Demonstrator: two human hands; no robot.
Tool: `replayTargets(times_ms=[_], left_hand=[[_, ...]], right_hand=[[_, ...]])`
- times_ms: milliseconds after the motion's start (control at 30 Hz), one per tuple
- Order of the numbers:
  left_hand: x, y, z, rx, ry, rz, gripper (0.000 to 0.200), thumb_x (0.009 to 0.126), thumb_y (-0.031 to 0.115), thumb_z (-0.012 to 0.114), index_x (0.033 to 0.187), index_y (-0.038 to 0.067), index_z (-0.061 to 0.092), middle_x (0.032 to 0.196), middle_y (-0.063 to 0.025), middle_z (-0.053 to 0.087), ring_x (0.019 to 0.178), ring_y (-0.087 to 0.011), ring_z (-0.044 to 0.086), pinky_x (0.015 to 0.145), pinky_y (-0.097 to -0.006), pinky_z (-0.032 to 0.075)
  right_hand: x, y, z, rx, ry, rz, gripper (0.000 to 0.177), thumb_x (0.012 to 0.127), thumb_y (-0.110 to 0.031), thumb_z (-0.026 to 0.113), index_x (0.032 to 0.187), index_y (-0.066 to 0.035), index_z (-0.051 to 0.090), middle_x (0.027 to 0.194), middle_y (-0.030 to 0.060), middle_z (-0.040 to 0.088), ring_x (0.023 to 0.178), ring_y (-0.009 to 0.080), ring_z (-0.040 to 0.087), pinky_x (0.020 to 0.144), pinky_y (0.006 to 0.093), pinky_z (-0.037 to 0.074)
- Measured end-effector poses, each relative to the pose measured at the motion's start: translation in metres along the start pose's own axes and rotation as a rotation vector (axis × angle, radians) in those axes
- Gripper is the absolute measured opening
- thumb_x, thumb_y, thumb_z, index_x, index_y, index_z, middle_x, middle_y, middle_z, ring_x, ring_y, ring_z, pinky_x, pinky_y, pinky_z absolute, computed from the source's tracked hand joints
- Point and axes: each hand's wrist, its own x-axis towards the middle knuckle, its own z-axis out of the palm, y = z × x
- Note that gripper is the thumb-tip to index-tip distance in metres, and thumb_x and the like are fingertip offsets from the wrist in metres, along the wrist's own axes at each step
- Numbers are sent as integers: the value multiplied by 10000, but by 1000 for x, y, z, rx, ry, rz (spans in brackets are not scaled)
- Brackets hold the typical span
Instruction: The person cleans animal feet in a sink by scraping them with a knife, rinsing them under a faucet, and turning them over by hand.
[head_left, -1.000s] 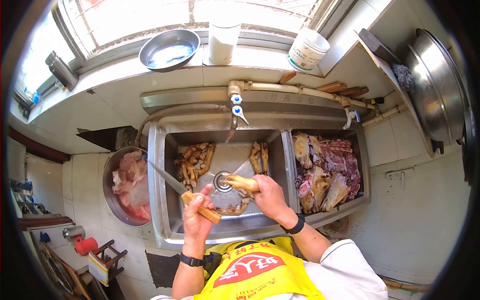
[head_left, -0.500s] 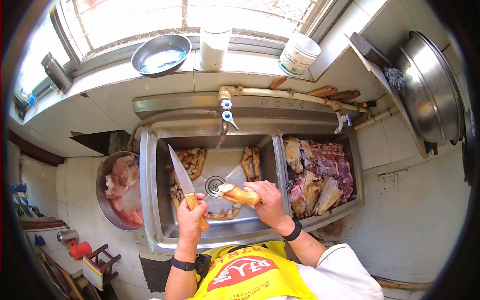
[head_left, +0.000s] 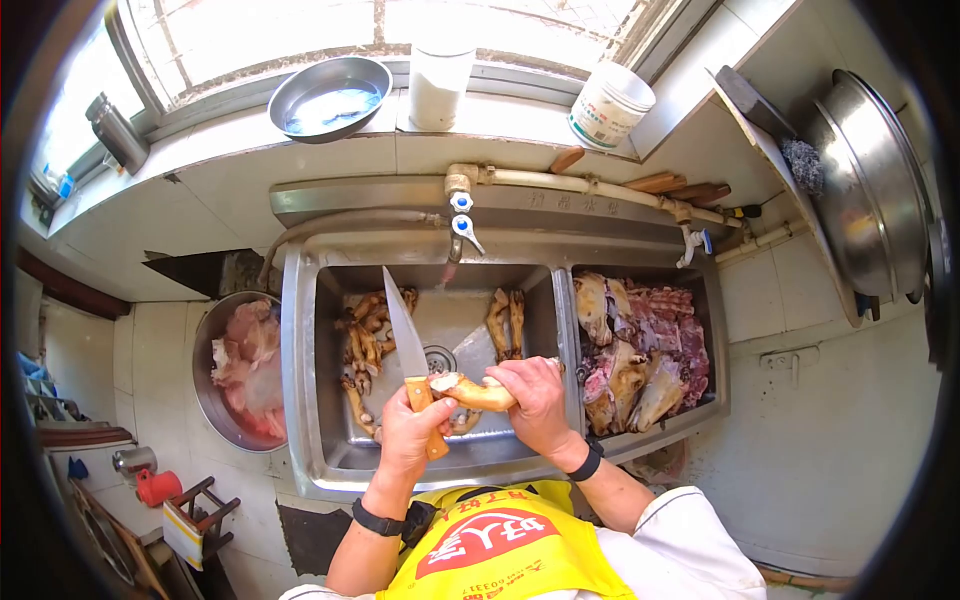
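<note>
Over the left basin of the steel sink (head_left: 300,400), my left hand (head_left: 408,432) is closed round the wooden handle of a kitchen knife (head_left: 404,335), its blade pointing up and away from me. My right hand (head_left: 533,402) grips an animal's foot (head_left: 478,395), pale brown, by its right end. The cut end of the foot lies against or very near the knife at the top of the handle. Below, more feet (head_left: 368,345) are piled along the basin's left side, and a couple more feet (head_left: 507,322) rest against its right wall.
Meat and animal heads (head_left: 640,355) fill the right basin. A metal bowl of pale meat (head_left: 250,365) stands left of the sink. Taps (head_left: 462,225) rise at the back. A pan (head_left: 332,98) and a white bucket (head_left: 611,105) sit on the sill; large pots (head_left: 870,190) are at right.
The knife and my left hand have moved right, bringing the handle up to the cut end of the foot. The blade stands more upright. My right hand keeps its hold, barely shifted.
</note>
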Motion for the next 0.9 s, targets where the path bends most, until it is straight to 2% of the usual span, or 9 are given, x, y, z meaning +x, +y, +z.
replayTargets(times_ms=[200,333,533,600,900], left_hand=[[0,2,-1,132,36,55,171,907,51,762,1062,1,709,798,-15,686,609,-77,598,566,-234,495],[0,1,-4,181,40,49,170,917,57,752,1069,-3,703,796,-20,689,603,-78,605,567,-233,503],[-1,0,-4,182,58,63,136,939,64,727,1048,-10,696,797,-30,698,615,-75,624,573,-231,518],[2,-3,-7,242,62,97,119,934,60,731,1022,-2,679,793,-58,706,595,-103,639,553,-240,516],[1,-6,-9,268,81,119,90,951,59,711,1010,9,665,788,-63,699,607,-113,651,570,-248,527]], right_hand=[[0,1,3,9,-41,32,379,750,14,680,1108,-103,723,1008,78,711,939,299,648,833,421,453],[-1,1,6,20,-64,56,374,768,44,635,1107,-97,708,998,81,692,945,297,640,842,419,467],[-2,1,5,27,-74,74,368,767,51,630,1095,-99,705,996,88,695,956,308,646,836,427,473],[-2,0,4,33,-78,86,367,767,49,631,1093,-100,704,997,88,695,956,310,647,835,427,474],[-6,2,7,52,-95,117,351,762,46,637,1075,-100,702,989,89,693,960,315,651,834,432,477]])
